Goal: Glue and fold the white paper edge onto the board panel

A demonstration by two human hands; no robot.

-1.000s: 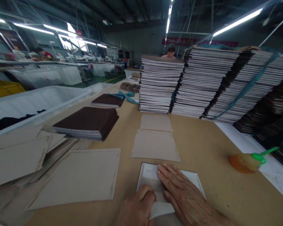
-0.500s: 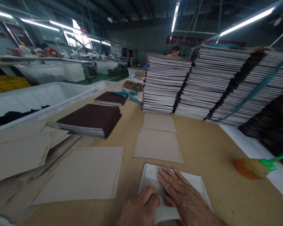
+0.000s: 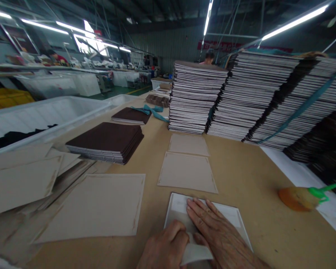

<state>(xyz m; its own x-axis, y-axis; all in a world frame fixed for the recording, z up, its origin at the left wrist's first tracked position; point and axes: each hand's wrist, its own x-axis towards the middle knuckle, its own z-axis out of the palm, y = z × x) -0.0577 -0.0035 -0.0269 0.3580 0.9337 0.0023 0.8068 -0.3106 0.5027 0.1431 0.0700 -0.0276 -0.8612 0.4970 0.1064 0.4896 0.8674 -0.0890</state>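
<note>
Two hands worked at the near edge of the worktop (image 3: 240, 168), both on a white sheet (image 3: 232, 216) that lay flat just in front of the person. The right hand (image 3: 212, 231) lay palm down on the sheet, its fingers straight, slightly spread and pressed flat against the surface. The left hand (image 3: 164, 248) was curled, with thumb and fingers closed on a flap at the near edge of the sheet, just beside the right hand's thumb.

Beyond the sheet lay a grey board (image 3: 187, 172), and beyond that a smaller-looking grey board (image 3: 189, 144), the two in a line and a little apart. A large grey board (image 3: 98, 205) lay to the left of the sheet, and loose boards (image 3: 22, 183) overlapped one another further left. A low stack of dark brown covers (image 3: 106, 140) sat behind the large board, with a thinner brown stack (image 3: 131, 116) and a teal strap (image 3: 152, 111) behind it. Tall striped stacks (image 3: 197, 101) stood in a row across the far side of the worktop. An orange bottle with a green nozzle (image 3: 302, 196) lay on its side at the right, well apart from the hands. A white tub (image 3: 44, 116) ran along the left edge.
</note>
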